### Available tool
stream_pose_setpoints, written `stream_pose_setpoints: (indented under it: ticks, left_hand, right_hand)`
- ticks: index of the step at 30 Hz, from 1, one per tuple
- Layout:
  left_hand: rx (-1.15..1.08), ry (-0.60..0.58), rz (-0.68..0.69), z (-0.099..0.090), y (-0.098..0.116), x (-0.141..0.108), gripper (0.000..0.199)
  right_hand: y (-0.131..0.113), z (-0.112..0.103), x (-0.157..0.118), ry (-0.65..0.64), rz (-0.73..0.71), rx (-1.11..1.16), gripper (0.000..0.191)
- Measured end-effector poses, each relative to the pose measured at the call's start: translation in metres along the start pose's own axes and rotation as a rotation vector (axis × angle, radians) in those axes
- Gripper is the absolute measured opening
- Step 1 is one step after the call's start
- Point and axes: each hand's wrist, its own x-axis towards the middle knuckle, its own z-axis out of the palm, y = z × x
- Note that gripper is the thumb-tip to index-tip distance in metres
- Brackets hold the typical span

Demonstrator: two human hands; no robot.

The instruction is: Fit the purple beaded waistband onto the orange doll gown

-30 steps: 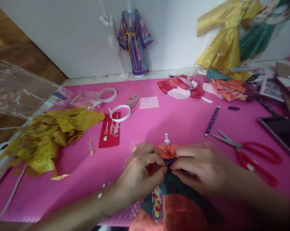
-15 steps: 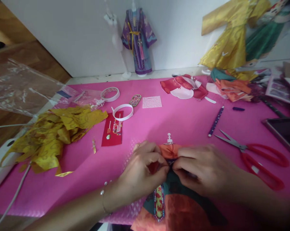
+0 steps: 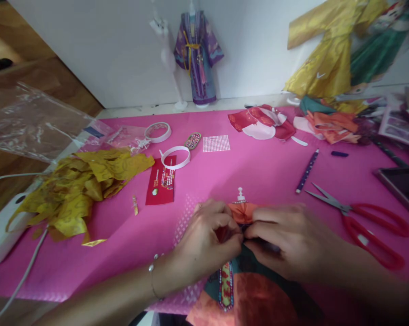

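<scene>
A small doll dress (image 3: 259,294) in orange and dark green lies at the table's front edge. It sits on a white mannequin whose neck knob (image 3: 240,194) pokes out above the orange bodice (image 3: 241,213). At the waist, my left hand (image 3: 213,240) pinches the dark waistband with thumb and forefinger. Close against it, my right hand (image 3: 282,235) pinches the same band from the other side. The fingertips nearly meet and cover what lies between them. Down the skirt hangs a pointed yellow-and-red panel (image 3: 226,285) edged with beads.
Red-handled scissors (image 3: 347,210) and a purple pen (image 3: 307,172) lie to the right, near a phone (image 3: 401,185). Yellow fabric scraps (image 3: 78,190), a red card (image 3: 159,190) and a tape ring (image 3: 175,158) lie left. A purple-robed mannequin (image 3: 199,63) stands behind.
The view has shifted slightly, so the table things appear a little farther right. Both hands keep their pinch at the dress waist, with the fingertips a bit closer together.
</scene>
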Motion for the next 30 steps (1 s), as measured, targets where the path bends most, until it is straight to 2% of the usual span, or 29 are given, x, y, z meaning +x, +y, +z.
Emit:
stream_pose_setpoints:
  ticks: [8, 17, 30]
  left_hand:
    - [-0.054, -0.004, 0.027, 0.0009, -0.0065, -0.001, 0.015]
    - [0.093, 0.012, 0.078, -0.0052, -0.0067, 0.0003, 0.017]
    - [0.148, -0.01, 0.088, -0.0034, -0.0078, 0.0014, 0.014]
  right_hand:
    - [-0.001, 0.0037, 0.0034, 0.053, -0.006, -0.04, 0.021]
    - [-0.0017, 0.0013, 0.0008, 0.013, 0.019, 0.022, 0.019]
    - [0.0016, 0.0, 0.0007, -0.075, 0.091, 0.111, 0.014]
